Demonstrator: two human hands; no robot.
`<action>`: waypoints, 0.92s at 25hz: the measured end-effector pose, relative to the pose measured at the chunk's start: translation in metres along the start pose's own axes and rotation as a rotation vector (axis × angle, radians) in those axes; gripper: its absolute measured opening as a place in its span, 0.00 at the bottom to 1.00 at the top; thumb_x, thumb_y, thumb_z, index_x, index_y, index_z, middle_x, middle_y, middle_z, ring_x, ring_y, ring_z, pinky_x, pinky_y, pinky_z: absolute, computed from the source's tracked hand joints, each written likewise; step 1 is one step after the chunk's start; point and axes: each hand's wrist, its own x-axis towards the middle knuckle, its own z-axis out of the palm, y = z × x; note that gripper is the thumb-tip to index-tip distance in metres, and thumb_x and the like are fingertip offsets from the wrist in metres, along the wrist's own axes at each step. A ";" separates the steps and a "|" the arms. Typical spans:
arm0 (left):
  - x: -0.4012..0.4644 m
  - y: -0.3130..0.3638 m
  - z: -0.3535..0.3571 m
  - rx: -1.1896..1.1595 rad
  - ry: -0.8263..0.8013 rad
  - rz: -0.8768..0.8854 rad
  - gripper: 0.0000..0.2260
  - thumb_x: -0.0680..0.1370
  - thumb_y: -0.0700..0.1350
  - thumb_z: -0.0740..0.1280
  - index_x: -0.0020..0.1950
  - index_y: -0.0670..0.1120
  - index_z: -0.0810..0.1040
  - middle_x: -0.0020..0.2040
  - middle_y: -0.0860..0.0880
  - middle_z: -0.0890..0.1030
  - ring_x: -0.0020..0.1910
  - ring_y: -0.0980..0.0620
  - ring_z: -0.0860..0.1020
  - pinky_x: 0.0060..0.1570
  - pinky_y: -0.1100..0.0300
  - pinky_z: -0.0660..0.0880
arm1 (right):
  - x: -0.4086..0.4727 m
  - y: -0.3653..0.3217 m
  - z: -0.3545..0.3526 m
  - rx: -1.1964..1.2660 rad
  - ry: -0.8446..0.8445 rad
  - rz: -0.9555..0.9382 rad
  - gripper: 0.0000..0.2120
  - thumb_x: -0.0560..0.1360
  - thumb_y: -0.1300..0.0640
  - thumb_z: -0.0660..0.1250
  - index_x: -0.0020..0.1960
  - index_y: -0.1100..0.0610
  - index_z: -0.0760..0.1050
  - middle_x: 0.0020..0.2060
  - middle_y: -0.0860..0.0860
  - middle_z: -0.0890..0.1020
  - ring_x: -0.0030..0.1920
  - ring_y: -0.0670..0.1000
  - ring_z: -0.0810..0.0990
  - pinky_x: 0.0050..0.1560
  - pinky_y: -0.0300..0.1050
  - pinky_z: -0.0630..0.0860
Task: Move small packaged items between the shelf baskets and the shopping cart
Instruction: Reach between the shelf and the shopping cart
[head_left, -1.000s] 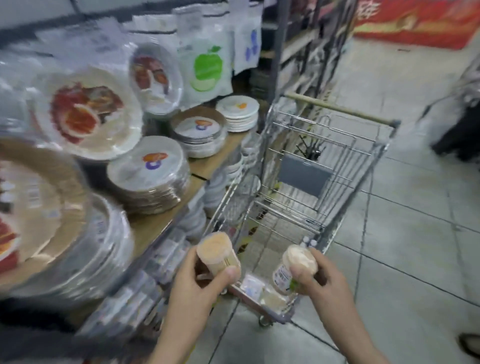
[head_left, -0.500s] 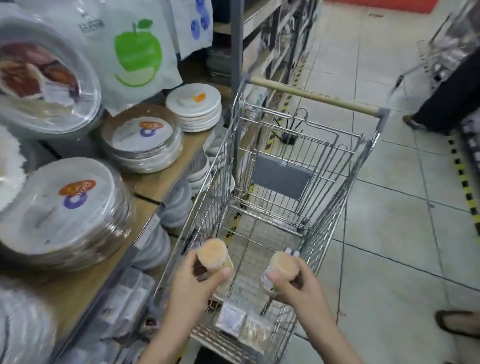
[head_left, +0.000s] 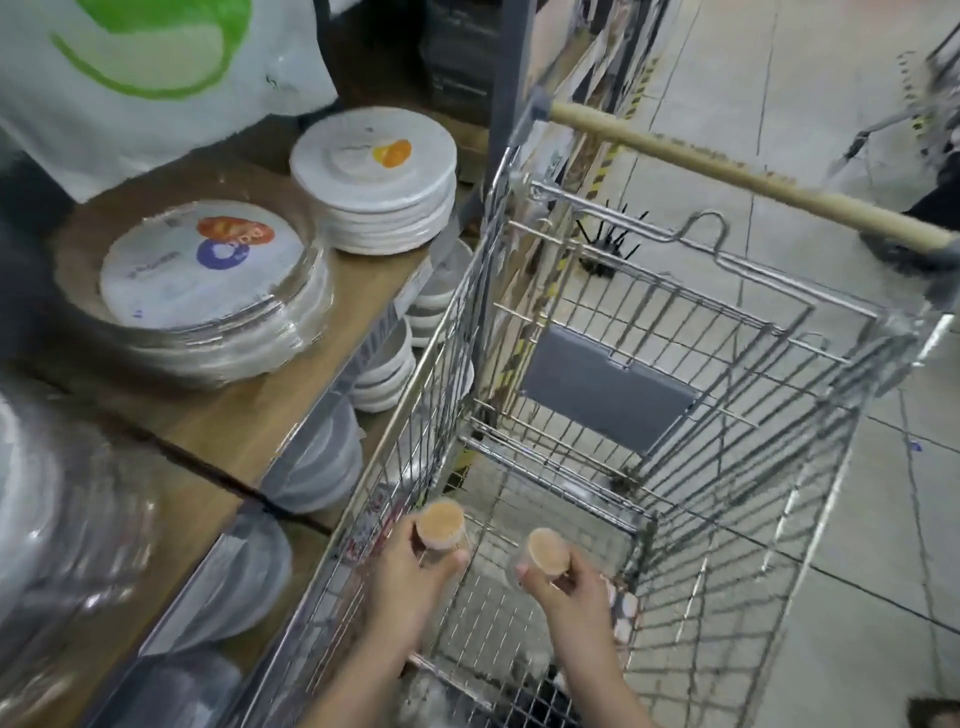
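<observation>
A wire shopping cart (head_left: 769, 322) with a tan handle stands beside the shelf. My left hand (head_left: 410, 582) grips a small round container with a tan top (head_left: 440, 522), held over the cart's left side. My right hand (head_left: 566, 587) grips a second small container of the same kind (head_left: 548, 551), inside the cart above its floor. Both hands are low in the near end of the cart. Small packets (head_left: 623, 608) lie on the cart floor just right of my right hand.
A wooden shelf (head_left: 249, 415) on the left carries wrapped stacks of disposable plates (head_left: 208, 280) and white plates (head_left: 379, 176); bowls sit on the shelf below. A bag with a green apple print (head_left: 156, 67) hangs above. Tiled aisle floor lies right; someone's dark clothing shows at the far right.
Both hands, each with its container, have moved down into the cart. The view has tilted down and closer to the cart.
</observation>
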 end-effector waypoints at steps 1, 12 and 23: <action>0.018 -0.006 0.009 0.001 0.010 -0.017 0.20 0.68 0.42 0.76 0.56 0.54 0.73 0.45 0.63 0.76 0.47 0.60 0.75 0.52 0.60 0.71 | 0.022 0.006 0.005 -0.022 0.001 0.013 0.19 0.69 0.58 0.75 0.58 0.53 0.75 0.49 0.48 0.82 0.51 0.49 0.79 0.58 0.49 0.74; 0.195 -0.073 0.092 -0.001 0.123 -0.044 0.17 0.70 0.39 0.75 0.47 0.56 0.73 0.43 0.59 0.79 0.46 0.53 0.78 0.49 0.58 0.74 | 0.210 0.058 0.046 -0.067 -0.069 0.022 0.17 0.70 0.62 0.74 0.55 0.53 0.72 0.47 0.48 0.80 0.46 0.45 0.78 0.38 0.27 0.72; 0.273 -0.081 0.134 0.029 0.370 -0.033 0.17 0.71 0.37 0.73 0.56 0.51 0.77 0.42 0.54 0.80 0.39 0.56 0.77 0.32 0.66 0.69 | 0.306 0.061 0.084 -0.235 -0.134 -0.135 0.16 0.71 0.58 0.74 0.54 0.52 0.72 0.40 0.37 0.75 0.39 0.33 0.72 0.34 0.20 0.66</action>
